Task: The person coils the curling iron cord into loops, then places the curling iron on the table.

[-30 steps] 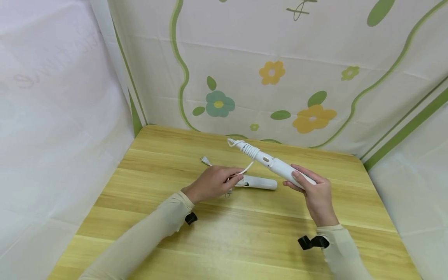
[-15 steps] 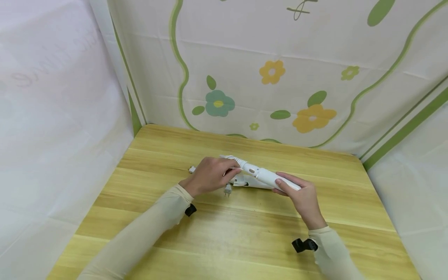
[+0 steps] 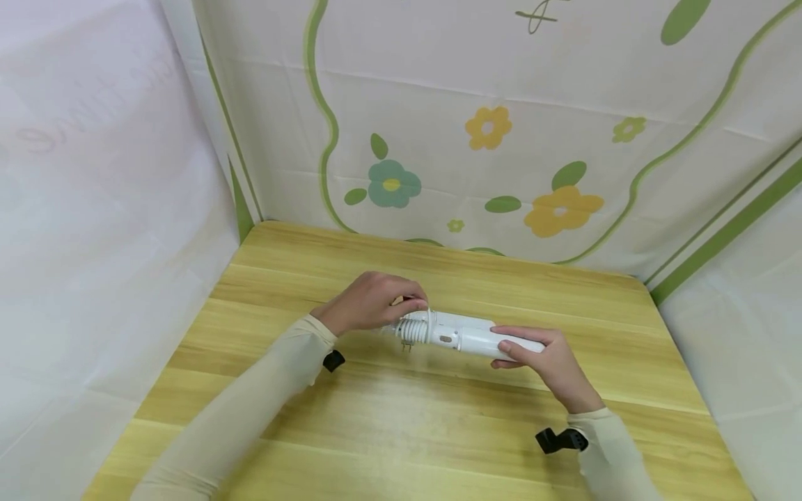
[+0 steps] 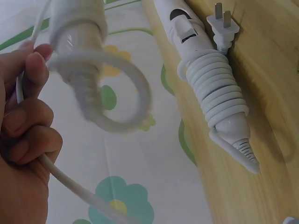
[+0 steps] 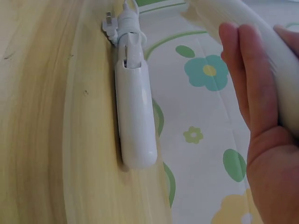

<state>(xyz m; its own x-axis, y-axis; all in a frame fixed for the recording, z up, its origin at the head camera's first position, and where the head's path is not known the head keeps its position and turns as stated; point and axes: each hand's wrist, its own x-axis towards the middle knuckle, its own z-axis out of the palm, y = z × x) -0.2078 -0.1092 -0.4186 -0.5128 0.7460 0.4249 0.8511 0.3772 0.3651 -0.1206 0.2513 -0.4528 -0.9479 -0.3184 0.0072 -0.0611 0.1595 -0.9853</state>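
Observation:
My right hand point(image 3: 557, 362) grips the smooth barrel end of a white hair iron point(image 3: 482, 341), held almost level. White cord coils point(image 3: 415, 330) wrap its other end, beside a small oval button. My left hand point(image 3: 376, 299) pinches the loose cord point(image 4: 84, 196) right at those coils; in the left wrist view the cord also runs through its curled fingers. A second white hair iron point(image 5: 135, 112) lies on the table behind the held one, mostly covered by it in the head view. Its cord point(image 4: 217, 88) is wound tightly round the handle, and a two-pin plug point(image 4: 224, 28) sticks out beside it.
The wooden table point(image 3: 388, 431) extends toward the camera. A white cloth with printed flowers point(image 3: 391, 184) hangs along its back edge, and more white cloth point(image 3: 113, 243) hangs at the sides. Black straps point(image 3: 560, 440) circle the wrists.
The held iron has come down and left, turning from a slant to nearly level in front of the lying one. The left hand has risen slightly, bringing the cord over the coils.

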